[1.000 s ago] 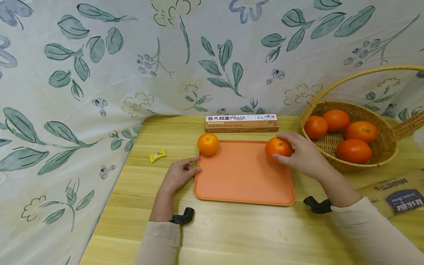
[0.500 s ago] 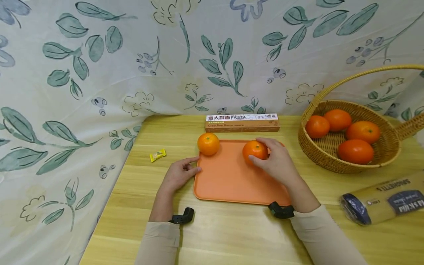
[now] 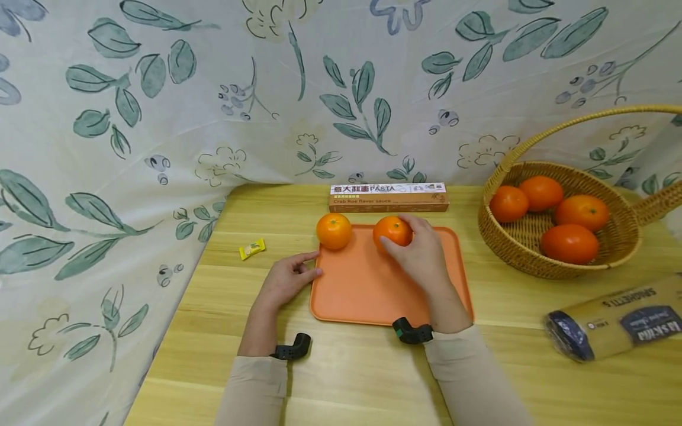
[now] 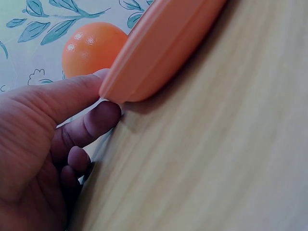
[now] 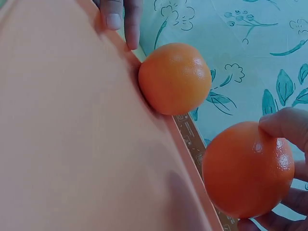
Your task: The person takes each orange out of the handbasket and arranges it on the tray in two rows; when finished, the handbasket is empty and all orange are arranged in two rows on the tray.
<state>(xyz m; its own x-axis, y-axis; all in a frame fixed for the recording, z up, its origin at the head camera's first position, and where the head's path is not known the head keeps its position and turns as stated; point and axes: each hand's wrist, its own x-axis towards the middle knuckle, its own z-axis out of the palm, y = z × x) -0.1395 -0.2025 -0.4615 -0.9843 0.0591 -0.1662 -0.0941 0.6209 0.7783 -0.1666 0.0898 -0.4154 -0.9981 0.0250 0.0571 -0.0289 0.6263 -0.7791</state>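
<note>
My right hand (image 3: pixel 423 254) holds a reddish orange (image 5: pixel 248 168) between thumb and fingers, over the back part of the salmon-coloured tray (image 3: pixel 362 296). Close to its left, a second, yellower orange (image 3: pixel 334 231) sits in the tray's back left corner. At the tray's left edge, my left hand (image 3: pixel 285 281) pinches the rim, thumb on it and curled fingers beside and below, as the left wrist view shows. The remaining fingers (image 4: pixel 77 161) of that hand are curled near the table.
A wicker basket (image 3: pixel 495 251) with several orange-red fruits stands at the right. Behind the tray lies a pasta box (image 3: pixel 388 198). A spaghetti packet (image 3: pixel 613 319) lies at the right, a small yellow wrapped sweet (image 3: pixel 252 249) at the left. Patterned cloth (image 3: pixel 266 130) hangs behind the table.
My right hand has carried its orange leftward, from the tray's back right corner to nearer the other orange. My left hand has stayed at the tray's edge.
</note>
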